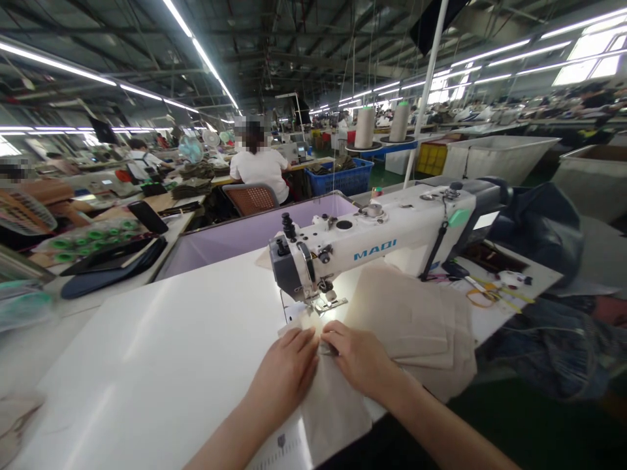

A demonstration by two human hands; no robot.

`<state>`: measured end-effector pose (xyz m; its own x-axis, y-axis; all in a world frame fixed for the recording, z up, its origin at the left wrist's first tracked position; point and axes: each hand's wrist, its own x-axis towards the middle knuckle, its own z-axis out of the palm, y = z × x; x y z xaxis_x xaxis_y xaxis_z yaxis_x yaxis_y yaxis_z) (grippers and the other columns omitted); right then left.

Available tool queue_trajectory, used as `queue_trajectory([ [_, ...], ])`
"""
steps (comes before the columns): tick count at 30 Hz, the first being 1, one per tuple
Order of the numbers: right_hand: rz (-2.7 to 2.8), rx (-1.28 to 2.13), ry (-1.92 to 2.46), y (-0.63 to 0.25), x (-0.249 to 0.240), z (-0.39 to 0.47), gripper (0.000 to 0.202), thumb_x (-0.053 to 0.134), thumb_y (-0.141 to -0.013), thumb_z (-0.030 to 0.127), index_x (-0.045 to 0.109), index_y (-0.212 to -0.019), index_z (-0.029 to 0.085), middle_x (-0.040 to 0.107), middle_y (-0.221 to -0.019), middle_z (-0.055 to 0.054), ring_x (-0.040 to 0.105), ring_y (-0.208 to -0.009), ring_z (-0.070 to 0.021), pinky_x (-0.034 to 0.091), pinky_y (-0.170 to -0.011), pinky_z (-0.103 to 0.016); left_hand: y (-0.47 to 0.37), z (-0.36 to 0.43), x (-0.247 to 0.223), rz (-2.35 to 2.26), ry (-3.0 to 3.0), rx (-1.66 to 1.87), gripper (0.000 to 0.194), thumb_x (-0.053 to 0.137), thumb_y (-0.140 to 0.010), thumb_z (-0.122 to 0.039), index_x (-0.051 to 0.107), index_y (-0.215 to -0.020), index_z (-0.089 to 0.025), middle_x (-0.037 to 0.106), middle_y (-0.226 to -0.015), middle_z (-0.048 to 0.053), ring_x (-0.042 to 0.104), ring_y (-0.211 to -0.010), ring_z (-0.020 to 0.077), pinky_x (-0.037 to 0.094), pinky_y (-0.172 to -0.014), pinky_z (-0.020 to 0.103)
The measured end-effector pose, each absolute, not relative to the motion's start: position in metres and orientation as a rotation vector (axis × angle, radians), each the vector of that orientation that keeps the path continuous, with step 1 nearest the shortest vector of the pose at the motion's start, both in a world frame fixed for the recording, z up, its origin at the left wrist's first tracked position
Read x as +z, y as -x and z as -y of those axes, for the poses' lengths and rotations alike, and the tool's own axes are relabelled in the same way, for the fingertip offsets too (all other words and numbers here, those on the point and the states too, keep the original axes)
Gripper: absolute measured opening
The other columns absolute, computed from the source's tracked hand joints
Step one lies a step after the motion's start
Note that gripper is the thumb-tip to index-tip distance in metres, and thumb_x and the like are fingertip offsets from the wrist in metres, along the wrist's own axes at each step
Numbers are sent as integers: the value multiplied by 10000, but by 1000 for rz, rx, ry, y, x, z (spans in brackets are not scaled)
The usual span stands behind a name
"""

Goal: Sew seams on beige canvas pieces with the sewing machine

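Note:
A white sewing machine [372, 245] marked MAQI stands on the white table, its lit needle area right in front of my fingertips. Beige fabric [337, 405] runs from under the presser foot down towards the table's front edge. My left hand [291, 362] has its fingers bent together on the fabric just before the foot. Close beside it, my right hand [360, 356] pinches the same fabric with thumb and fingers. The needle tip is too small to make out. More beige fabric pieces [411, 313] lie layered to the right, under the machine's arm.
Scissors and yellow tape [482, 294] lie at the table's right end. Behind the machine is a lilac-lined bin [220, 245]. Two thread cones [364, 127] stand above it. A person in a white top [259, 170] sits further back. Denim [548, 352] hangs at the right.

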<state>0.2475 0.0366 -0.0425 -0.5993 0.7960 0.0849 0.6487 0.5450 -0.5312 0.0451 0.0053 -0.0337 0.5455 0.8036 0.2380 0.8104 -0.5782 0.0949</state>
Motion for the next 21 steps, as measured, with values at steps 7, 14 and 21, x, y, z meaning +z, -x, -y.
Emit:
queue_trajectory([
  [7, 2488, 645, 1132, -244, -47, -33, 293, 517, -904, 132, 674, -1136, 219, 655, -1265, -33, 676, -982, -196, 490, -865, -281, -39, -11, -33, 1727, 2568, -219, 327, 578, -964, -341, 610, -1252, -189, 667, -1148, 109, 610, -1093, 297, 556, -914, 452],
  [14, 2473, 634, 1151, -243, -46, -33, 310, 510, -870, 87, 672, -1099, 219, 661, -1243, -25, 677, -933, -184, 496, -827, -277, -6, -56, -47, 1679, 2586, -288, 403, 446, -1027, -390, 553, -1376, -217, 582, -1398, 115, 500, -1322, 285, 377, -1131, 515],
  [21, 2449, 640, 1141, -243, -49, -35, 294, 505, -877, 90, 674, -1079, 220, 666, -1218, -27, 672, -927, -175, 486, -819, -264, 1, -81, -35, 1638, 2732, -406, 363, 341, -1056, -332, 676, -1117, -207, 680, -1201, 76, 566, -1199, 221, 393, -1114, 440],
])
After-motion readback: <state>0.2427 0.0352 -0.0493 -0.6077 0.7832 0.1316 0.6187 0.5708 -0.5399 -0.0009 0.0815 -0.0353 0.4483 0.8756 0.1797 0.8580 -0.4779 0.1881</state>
